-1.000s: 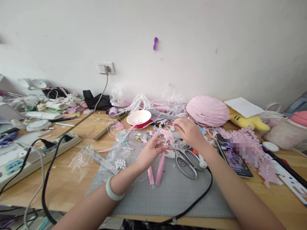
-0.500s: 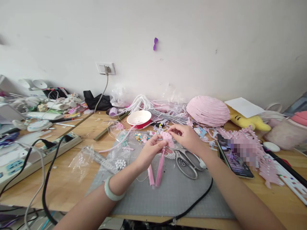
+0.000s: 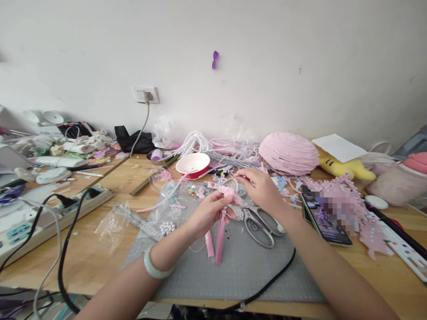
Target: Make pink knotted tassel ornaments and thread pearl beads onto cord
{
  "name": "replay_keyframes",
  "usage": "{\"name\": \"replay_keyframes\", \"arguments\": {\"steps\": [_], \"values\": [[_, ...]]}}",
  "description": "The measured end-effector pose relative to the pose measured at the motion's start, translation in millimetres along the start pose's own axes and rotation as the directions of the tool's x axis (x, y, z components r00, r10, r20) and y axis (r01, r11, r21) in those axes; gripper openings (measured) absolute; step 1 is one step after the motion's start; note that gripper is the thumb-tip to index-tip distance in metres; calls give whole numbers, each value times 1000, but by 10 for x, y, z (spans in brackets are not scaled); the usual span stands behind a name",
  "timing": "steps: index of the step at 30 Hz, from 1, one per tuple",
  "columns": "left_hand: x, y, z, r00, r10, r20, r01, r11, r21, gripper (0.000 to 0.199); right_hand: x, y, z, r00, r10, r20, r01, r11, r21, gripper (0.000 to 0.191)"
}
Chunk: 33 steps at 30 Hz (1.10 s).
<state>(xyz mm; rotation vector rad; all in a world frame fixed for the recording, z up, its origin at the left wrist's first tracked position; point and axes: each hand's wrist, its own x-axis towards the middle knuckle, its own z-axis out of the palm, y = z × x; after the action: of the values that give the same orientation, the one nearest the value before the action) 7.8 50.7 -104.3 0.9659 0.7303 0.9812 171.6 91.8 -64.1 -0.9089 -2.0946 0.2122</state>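
Right hand (image 3: 263, 189) drawn slightly away from pink flower ornament (image 3: 228, 192); thin white strand (image 3: 235, 184) shows between, apparently pinched in its fingertips. Left hand (image 3: 207, 212) pinches ornament above grey cutting mat (image 3: 200, 282), pink tassel (image 3: 220, 240) hanging below. Scissors (image 3: 266, 228) lie right.

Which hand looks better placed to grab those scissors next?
Probably the right hand: it is nearer the scissors, whose handles lie just below it in view. The left hand holds the pink piece, though the right seems to pinch a pale strand.
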Motion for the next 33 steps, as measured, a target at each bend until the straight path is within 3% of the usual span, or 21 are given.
{"name": "replay_keyframes", "arguments": {"steps": [10, 19, 23, 28, 33], "values": [[-9, -145, 59, 999, -30, 22, 29, 998, 49, 28, 53, 164, -193, 991, 38, -125, -45, 998, -50, 14], [-30, -116, 45, 999, 0, 43, -1, 1000, 7, 23, 36, 167, -141, 985, 163, -64, -150, 973, 175, 8], [-24, -103, 26, 996, -23, 81, 28, 998, -58, 27, 31, 139, -70, 960, 277, 45, -272, 876, 399, 11], [-19, -104, 3, 994, -14, 106, 28, 991, -134, 24, 28, 45, 23, 907, 345, 241, -416, 646, 640, 13], [-10, -105, 27, 996, 7, 94, 9, 986, -164, 37, 7, 21, 117, 881, 390, 267, -444, 488, 752, 17]]}}
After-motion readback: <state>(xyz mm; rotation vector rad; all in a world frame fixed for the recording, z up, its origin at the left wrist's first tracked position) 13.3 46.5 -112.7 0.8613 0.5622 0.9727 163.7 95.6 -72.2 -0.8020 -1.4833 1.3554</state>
